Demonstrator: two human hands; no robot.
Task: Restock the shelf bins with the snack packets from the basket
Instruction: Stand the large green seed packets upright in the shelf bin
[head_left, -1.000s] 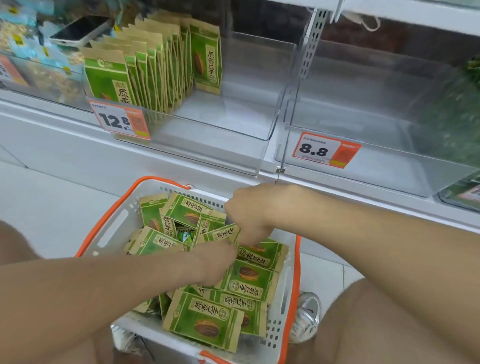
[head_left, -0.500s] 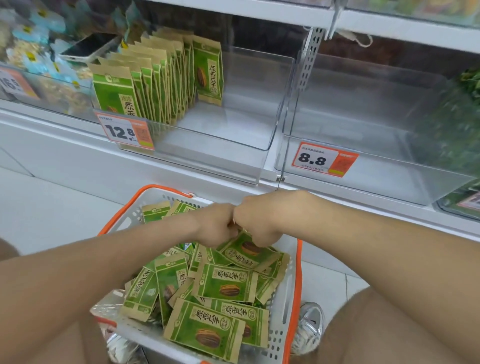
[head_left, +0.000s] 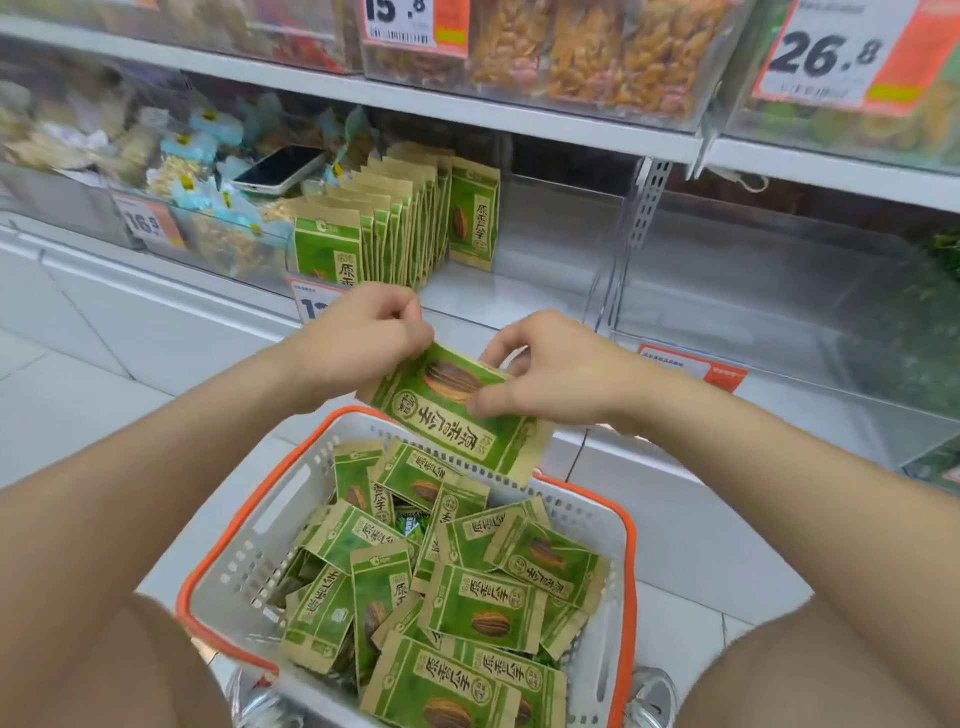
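Note:
A green and tan snack packet (head_left: 441, 415) hangs above the basket, lying upside down and slanted. My left hand (head_left: 363, 338) pinches its upper left corner. My right hand (head_left: 545, 374) grips its right side, thumb on the front. Below, the white basket with an orange rim (head_left: 234, 551) holds several more of the same packets (head_left: 483, 608). In the clear shelf bin (head_left: 545, 249) a row of matching packets (head_left: 395, 228) stands upright on the left; the bin's right half is bare.
A phone (head_left: 280, 169) lies on the snacks in the bin to the left. A clear bin (head_left: 779, 291) at the right stands behind an orange price tag (head_left: 696, 366). Upper shelf bins carry tags 15.8 and 26.8. My knees flank the basket.
Both hands have lifted out of the basket with one packet between them. The view has tilted up, showing the upper shelf.

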